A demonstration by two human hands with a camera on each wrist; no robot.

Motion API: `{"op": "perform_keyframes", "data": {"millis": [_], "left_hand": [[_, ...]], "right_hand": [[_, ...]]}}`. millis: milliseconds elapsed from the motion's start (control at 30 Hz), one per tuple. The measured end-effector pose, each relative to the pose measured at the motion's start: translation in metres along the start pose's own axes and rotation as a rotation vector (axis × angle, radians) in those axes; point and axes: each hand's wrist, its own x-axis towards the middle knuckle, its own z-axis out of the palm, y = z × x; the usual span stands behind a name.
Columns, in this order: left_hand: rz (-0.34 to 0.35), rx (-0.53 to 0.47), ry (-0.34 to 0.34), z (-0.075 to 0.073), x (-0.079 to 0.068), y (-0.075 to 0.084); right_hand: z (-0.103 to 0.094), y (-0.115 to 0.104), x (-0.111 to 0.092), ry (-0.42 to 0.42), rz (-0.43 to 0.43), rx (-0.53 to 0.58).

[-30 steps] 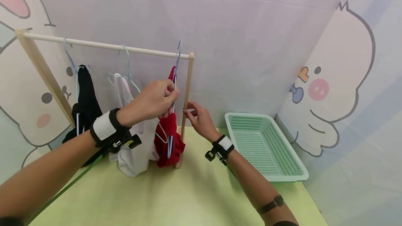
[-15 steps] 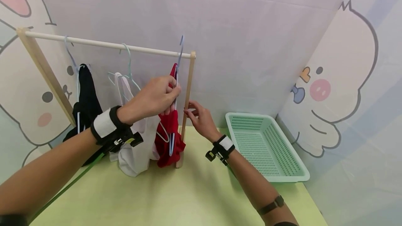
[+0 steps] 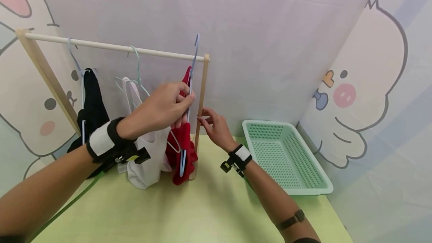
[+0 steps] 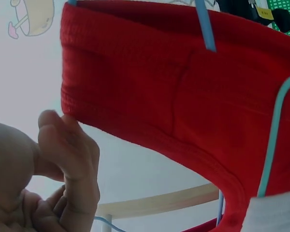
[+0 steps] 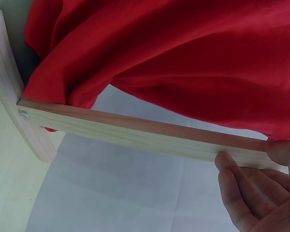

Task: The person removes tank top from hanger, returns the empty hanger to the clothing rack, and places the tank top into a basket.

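In the head view my left hand (image 3: 168,104) pinches a light-blue clothes hanger (image 3: 194,66) at the right end of a small clothes rack. A red garment (image 3: 183,138) hangs on it. The hook's top stands above the white rod (image 3: 162,53). From the left wrist, the curled fingers (image 4: 70,150) are at the red cloth's lower corner. My right hand (image 3: 216,128) grips the rack's wooden post (image 3: 203,89) between thumb and fingers, and the right wrist view shows the post (image 5: 135,128) running beside the red cloth. The left hand hides part of the hanger.
A white tank top (image 3: 148,160) hangs from a mint hanger (image 3: 138,66) mid-rod. Farther left hangs a black garment (image 3: 92,96) on another hanger. A mint plastic basket (image 3: 248,138) stands at the right on the yellow-green table (image 3: 162,213). Curtain walls enclose the table.
My left hand has raised the blue hanger slightly, so its hook sits higher above the rod, and the red garment's lower part has shifted. The right hand stays on the post.
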Motion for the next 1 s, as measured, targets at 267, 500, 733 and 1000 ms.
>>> {"op": "perform_keyframes", "data": {"millis": [267,500,733,1000], "left_hand": [[0.022,-0.023,-0.028,0.000,-0.018,0.009],[0.028,-0.023,-0.056,0.000,-0.035,0.017],[0.042,-0.017,-0.057,-0.001,-0.047,0.022],[0.038,-0.050,-0.060,-0.002,-0.062,0.024]], "right_hand": [[0.000,-0.001,0.000,0.001,0.006,-0.002],[0.002,0.000,0.001,0.008,-0.001,0.000],[0.001,0.001,0.001,0.013,-0.003,0.006],[0.002,0.001,0.001,0.006,0.029,0.003]]}}
